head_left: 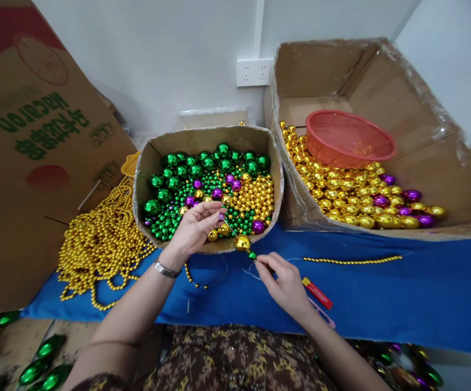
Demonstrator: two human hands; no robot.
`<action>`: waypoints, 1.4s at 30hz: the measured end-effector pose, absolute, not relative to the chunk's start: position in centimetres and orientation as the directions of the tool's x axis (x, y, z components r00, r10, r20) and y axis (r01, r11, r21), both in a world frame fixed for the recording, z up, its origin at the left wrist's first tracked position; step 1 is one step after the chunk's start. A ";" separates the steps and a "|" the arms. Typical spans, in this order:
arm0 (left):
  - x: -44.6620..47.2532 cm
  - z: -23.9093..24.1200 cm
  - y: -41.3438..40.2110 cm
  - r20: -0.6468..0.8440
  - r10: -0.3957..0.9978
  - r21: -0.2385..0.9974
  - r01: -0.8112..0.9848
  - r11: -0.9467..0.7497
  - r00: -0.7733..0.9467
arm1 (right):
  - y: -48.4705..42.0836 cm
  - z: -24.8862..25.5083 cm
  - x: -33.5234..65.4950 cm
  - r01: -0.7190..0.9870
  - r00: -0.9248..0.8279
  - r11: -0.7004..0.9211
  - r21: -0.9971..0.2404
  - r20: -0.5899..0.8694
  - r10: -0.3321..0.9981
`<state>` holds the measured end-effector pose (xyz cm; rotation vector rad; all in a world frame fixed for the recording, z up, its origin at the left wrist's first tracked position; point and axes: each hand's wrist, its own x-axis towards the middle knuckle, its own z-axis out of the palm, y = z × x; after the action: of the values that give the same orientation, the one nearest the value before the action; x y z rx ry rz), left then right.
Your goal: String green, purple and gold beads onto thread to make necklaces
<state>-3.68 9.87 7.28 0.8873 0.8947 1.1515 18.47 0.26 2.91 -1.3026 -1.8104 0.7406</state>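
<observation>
My left hand (197,225) is pinched at the front rim of a cardboard box (150,157) full of green, gold and purple beads, holding a small purple bead at the tip of a thin needle (229,227). On the needle sit a large gold bead (242,243) and a small green bead (252,254). My right hand (286,282) pinches the needle's lower end just below the green bead, over the blue cloth (402,298). A thin thread loops on the cloth under both hands.
A big plastic-lined box (431,119) at right holds gold and purple beads and a red basket (347,138). Gold bead strands (101,239) pile at left; one short strand (353,261) lies at right. A red lighter (318,293) lies by my right hand. Green beads lie on the floor.
</observation>
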 end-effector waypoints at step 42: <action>-0.9 5.7 7.0 0.033 0.995 0.999 0.015 -0.035 0.097 | 0.1 -1.0 20.8 0.625 -0.192 0.284 -0.727 0.210 0.959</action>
<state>-0.90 7.01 5.66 1.2903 1.1335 1.1541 20.77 0.15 -0.99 -1.4185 -1.9079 0.6584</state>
